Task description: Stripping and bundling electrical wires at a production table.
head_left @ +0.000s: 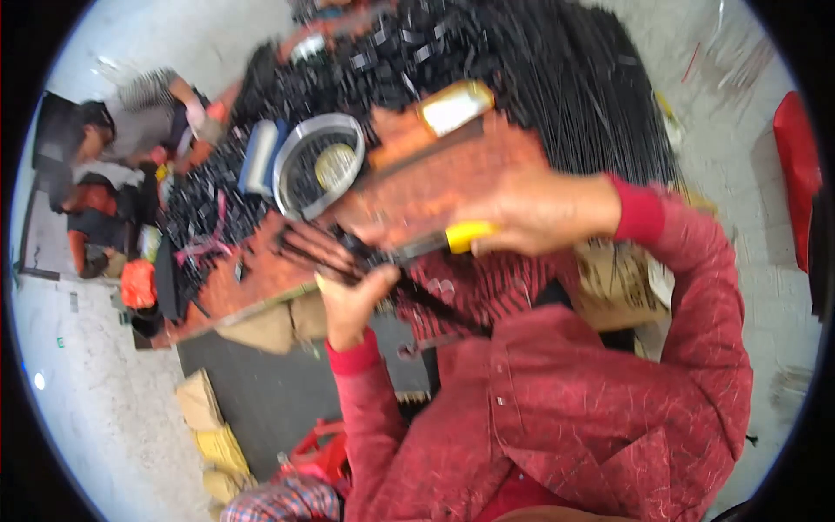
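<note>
My left hand (pixel 352 306) is closed around several thin black strips (pixel 317 250) above the near edge of the table, thumb on top. One dark length (pixel 444 311) runs from them toward my lap. My right hand (pixel 544 213) grips a tool with a yellow handle (pixel 470 236) and a greyish front part. The tool's front end reaches the strips beside my left thumb; motion blur hides its exact kind and whether it touches them. Just beyond my left hand, a round metal pan (pixel 280 178) holds small black pieces and a round yellowish item (pixel 336 165).
Black parts (pixel 409 52) are heaped at the back of the reddish table (pixel 426 196), beside a thick bundle of long black strips (pixel 600 104). A yellow-edged case (pixel 457 107) and a blue-and-white object (pixel 262 157) lie near the pan. Another person (pixel 152 96) sits at the far left.
</note>
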Motion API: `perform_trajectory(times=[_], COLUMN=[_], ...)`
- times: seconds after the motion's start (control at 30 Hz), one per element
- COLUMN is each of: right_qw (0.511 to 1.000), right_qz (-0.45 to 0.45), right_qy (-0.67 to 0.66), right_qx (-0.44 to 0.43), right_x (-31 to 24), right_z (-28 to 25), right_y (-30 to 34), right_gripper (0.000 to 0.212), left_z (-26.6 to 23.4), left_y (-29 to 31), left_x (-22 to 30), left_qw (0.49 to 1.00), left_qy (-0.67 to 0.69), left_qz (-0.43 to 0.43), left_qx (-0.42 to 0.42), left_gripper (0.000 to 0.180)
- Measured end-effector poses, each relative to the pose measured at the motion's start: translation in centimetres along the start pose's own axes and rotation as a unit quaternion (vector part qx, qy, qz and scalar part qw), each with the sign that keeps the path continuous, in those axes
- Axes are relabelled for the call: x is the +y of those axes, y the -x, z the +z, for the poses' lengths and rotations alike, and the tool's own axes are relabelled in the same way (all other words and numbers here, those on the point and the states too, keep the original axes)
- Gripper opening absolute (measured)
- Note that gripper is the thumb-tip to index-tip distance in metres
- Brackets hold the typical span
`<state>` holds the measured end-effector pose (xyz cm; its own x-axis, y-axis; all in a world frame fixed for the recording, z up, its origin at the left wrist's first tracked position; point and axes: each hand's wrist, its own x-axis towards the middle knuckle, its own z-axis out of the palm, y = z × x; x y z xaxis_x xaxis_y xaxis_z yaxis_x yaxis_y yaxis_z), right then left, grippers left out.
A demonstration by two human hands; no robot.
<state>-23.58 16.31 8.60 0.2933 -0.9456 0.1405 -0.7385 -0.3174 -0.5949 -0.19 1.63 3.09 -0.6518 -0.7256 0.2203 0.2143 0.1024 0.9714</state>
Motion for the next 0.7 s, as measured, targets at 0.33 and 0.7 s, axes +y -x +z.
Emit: perform_trajectory(times=[0.33,0.7], right_qw=[1.000,0.997], right_qz=[0.010,0.050], right_qy=[0.012,0.057], right_qx=[-0.003,-0.013], right_x=[-0.1,0.2], right_z=[0.3,-0.9], right_y=[0.9,1.2], right_gripper=[0.030,0.036], left_z=[1.0,4.6], left_y=[1.6,0.9], left_x=[-2.1,-4.8], left_qw=[0.999,0.984], left_qy=[-0.007,0.181], left_qz=[-0.025,-0.001], left_qx=[0.021,-0.005], left_gripper=[0.034,0.043])
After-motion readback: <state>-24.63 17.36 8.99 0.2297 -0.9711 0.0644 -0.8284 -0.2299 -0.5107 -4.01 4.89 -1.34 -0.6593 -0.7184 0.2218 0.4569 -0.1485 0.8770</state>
